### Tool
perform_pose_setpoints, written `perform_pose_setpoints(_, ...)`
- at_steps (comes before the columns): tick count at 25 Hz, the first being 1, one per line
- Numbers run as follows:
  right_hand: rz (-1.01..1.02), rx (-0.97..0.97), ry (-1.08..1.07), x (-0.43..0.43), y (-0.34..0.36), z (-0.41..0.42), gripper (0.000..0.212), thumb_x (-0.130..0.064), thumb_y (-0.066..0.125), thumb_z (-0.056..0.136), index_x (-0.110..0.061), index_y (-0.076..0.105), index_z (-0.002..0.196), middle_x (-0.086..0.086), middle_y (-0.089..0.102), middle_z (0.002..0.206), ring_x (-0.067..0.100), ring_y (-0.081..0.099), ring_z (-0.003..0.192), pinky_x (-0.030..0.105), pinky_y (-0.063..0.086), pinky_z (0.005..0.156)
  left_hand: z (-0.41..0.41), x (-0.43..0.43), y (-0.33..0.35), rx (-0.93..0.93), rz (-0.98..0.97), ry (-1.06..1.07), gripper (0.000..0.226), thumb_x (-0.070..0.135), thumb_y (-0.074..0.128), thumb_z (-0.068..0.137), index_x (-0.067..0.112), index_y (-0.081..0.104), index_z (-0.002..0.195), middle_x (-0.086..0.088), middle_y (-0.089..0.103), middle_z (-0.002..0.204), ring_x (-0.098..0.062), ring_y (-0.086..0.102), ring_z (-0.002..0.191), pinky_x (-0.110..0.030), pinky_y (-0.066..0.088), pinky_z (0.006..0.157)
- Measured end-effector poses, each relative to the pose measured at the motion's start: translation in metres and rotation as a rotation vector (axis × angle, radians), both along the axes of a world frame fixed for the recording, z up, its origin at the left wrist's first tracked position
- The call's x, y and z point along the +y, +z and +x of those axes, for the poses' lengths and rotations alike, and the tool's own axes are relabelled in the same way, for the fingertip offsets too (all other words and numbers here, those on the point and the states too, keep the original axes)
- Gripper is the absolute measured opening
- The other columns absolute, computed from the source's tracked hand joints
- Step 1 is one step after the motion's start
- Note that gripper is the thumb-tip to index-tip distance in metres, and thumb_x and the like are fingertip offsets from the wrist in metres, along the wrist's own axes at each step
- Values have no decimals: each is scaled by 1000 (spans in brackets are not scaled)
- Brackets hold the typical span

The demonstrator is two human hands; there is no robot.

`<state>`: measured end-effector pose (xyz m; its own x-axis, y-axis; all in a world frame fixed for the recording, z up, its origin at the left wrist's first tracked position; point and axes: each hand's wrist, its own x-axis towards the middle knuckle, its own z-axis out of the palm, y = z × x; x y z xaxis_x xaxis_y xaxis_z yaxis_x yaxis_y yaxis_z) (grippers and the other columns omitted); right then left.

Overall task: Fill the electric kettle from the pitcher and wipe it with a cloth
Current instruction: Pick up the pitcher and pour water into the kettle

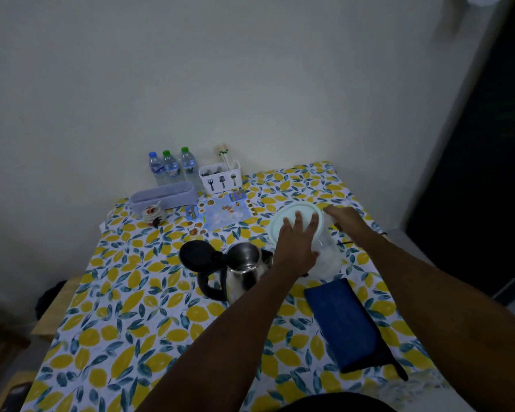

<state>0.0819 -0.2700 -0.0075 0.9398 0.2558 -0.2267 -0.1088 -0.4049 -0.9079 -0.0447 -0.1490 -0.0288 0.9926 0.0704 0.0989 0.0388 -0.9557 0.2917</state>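
A steel electric kettle [244,269] stands mid-table with its black lid [198,257] flipped open to the left and its black handle facing me. Just right of it stands a clear pitcher [329,258] with a pale round lid [292,209]. My left hand [295,248] lies over the lid's near edge with its fingers spread across the top. My right hand [344,217] grips the pitcher's far right side, at its handle. A folded dark blue cloth [342,322] lies on the table to the near right, below the pitcher.
The table wears a lemon-print cover [149,322]. Against the back wall stand three water bottles [171,168], a white cutlery holder [220,178] and a lavender basket [164,197]. A picture mat [223,211] lies in front of them. A wooden bench [57,304] sits at the left edge.
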Motion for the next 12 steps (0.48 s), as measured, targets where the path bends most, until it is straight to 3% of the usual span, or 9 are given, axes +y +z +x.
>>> perform_pose_setpoints(4,73,99,-173,-42,-27,28,30,-32,67,84,-7,55,71,13,51,69,24,48,65,36,36,60,40,-34,-10,107,39,-95,89,34,62,90,25,-2,152,-20,-1,161,-53,2,144,-58,15,117)
perform_pose_setpoints(9,163,128,-309,-103,-60,65,27,-32,66,85,-10,56,73,12,50,65,22,45,58,33,35,58,95,-85,-29,181,102,-200,88,33,60,91,25,-4,152,-20,-3,161,-52,0,144,-60,14,118)
perform_pose_setpoints(12,207,135,-378,-127,-82,83,30,-27,64,87,-12,51,65,6,45,59,16,39,51,30,32,53,118,-108,-43,188,145,-243,89,30,61,90,24,-2,151,-21,0,161,-52,2,144,-60,15,118)
